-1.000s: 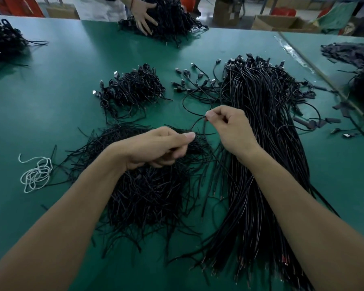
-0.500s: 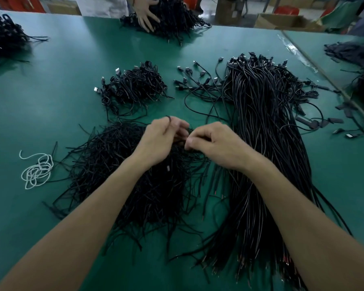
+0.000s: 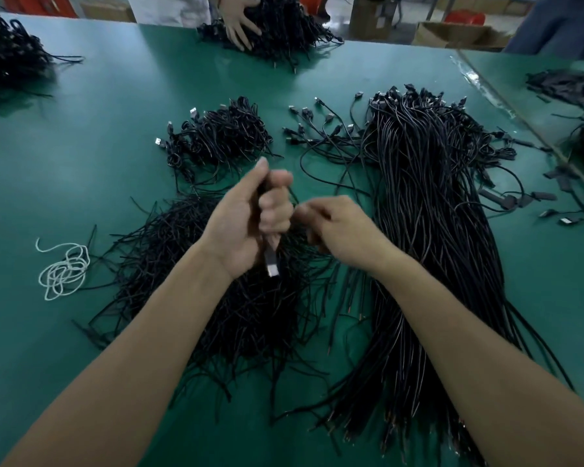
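The fingers of the left hand are curled tight round a black cable, folded up inside the fist, with the thumb standing up along the top. The cable's plug sticks out below the fist, its metal tip pointing down and towards the person. The held bundle's long axis therefore runs roughly upright, from thumb to plug.

The right hand sits just beside it, on the plug's right and at about the same height. Its fingers are bent inwards towards the left fist, but they are blurred, and I cannot tell whether they pinch anything. The right hand is the nearer free hand for wrapping or tying the bundle, and it would have to work sideways across that upright axis.

Both hands hover above a heap of short black ties on the green table. A thick sheaf of long cables lies to the right. A small pile of coiled cables sits further away, and a loop of white string lies to the left. Across the table, another person's hand presses on a heap.
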{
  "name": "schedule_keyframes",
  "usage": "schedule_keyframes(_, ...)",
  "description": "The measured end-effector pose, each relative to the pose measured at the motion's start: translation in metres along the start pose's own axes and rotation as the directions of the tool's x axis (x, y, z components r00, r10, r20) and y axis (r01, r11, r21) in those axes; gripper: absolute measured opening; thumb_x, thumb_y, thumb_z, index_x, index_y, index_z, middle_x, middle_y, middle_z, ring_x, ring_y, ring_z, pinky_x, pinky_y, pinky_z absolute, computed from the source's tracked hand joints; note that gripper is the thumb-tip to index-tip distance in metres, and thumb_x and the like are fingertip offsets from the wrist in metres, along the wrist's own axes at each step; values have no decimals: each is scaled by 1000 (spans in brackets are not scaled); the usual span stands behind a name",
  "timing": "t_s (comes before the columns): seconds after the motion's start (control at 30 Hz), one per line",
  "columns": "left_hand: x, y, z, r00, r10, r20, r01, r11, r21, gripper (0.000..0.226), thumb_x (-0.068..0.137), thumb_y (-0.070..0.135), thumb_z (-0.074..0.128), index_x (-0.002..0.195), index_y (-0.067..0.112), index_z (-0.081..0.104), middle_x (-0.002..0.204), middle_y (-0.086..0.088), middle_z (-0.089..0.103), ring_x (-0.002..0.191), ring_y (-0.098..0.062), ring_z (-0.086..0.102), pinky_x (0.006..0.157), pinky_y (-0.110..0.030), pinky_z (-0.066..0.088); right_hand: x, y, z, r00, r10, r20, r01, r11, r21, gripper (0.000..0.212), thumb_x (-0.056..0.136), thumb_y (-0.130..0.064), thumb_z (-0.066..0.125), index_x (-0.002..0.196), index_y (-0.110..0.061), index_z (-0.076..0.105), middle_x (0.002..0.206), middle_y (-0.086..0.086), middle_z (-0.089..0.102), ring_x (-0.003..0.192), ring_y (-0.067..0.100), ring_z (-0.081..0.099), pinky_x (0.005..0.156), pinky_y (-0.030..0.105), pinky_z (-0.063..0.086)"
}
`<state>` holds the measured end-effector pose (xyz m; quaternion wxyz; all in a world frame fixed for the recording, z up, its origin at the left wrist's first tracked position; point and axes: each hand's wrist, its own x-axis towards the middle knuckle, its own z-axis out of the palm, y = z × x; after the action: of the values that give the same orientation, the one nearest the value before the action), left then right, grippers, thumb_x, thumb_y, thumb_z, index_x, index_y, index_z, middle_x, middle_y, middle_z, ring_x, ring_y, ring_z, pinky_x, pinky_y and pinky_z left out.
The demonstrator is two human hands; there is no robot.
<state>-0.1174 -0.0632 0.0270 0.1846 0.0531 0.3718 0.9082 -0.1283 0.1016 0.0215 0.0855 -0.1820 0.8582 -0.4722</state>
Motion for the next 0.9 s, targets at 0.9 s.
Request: schedule_keyframes(0.9, 4, 13, 1, 988, -95, 122, 136, 911, -389, 56, 108, 34, 33, 58, 17, 52, 44, 10, 41, 36, -3, 40, 38, -12, 33, 1, 0, -5, 994, 70, -86, -63, 995, 79, 27, 104, -24, 50, 90, -18, 72, 58, -8, 58, 43, 3, 44, 42, 16, 35)
